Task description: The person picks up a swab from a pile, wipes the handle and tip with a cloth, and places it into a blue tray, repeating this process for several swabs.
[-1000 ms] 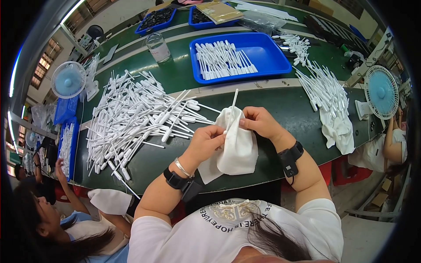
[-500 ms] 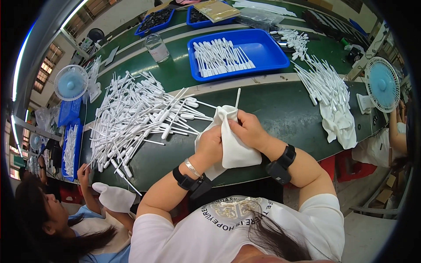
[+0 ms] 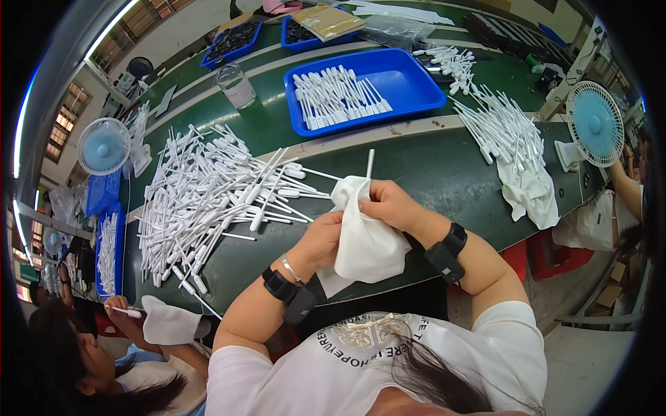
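Both my hands work a white cloth [image 3: 368, 243] over the near edge of a green table [image 3: 444, 173]. My right hand [image 3: 388, 204] pinches the cloth around a thin white plastic pipette [image 3: 370, 164] whose tip sticks up out of the folds. My left hand [image 3: 319, 239] grips the lower part of the same cloth. A big loose heap of white pipettes [image 3: 208, 194] lies just left of my hands.
A blue tray [image 3: 423, 87] with several wiped pipettes sits behind. More pipettes [image 3: 503, 128] and a second cloth [image 3: 531, 194] lie to the right by a small blue fan [image 3: 590, 125]. A glass jar [image 3: 236, 84] stands at the back. Another person's hand [image 3: 128, 322] works at lower left.
My hands and the cloth have stayed on the pipette, shifting slightly along it; the pipette tip still pokes out above the cloth.
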`<state>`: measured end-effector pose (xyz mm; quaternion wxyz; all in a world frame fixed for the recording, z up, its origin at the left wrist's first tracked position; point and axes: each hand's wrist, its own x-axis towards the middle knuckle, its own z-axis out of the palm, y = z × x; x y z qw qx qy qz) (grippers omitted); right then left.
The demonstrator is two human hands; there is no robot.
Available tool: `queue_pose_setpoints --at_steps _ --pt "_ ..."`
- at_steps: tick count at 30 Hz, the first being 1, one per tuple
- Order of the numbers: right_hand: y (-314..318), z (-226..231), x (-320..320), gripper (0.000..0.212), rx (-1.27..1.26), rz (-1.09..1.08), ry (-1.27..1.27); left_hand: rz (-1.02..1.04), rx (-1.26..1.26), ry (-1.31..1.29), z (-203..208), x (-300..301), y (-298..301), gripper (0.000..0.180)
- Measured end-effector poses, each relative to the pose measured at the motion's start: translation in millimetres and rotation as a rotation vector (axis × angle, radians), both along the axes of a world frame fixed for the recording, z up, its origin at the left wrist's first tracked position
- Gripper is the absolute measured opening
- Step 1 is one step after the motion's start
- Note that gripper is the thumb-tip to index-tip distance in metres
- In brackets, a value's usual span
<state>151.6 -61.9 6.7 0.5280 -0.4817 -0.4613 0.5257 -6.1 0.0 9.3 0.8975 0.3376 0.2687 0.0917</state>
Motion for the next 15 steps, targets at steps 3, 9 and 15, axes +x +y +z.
queue_pose_setpoints --at_steps 3,9,15 --pt "8 1 17 0.02 0.026 -0.226 0.226 -0.116 -0.035 -0.087 -3 -3 8 0.023" --pt "17 -14 26 0.02 0.087 -0.437 0.165 -0.291 0.773 0.274 5 -8 14 0.027" --pt "11 -28 -9 0.022 0.054 -0.276 0.067 0.159 1.195 0.034 -18 -6 6 0.024"
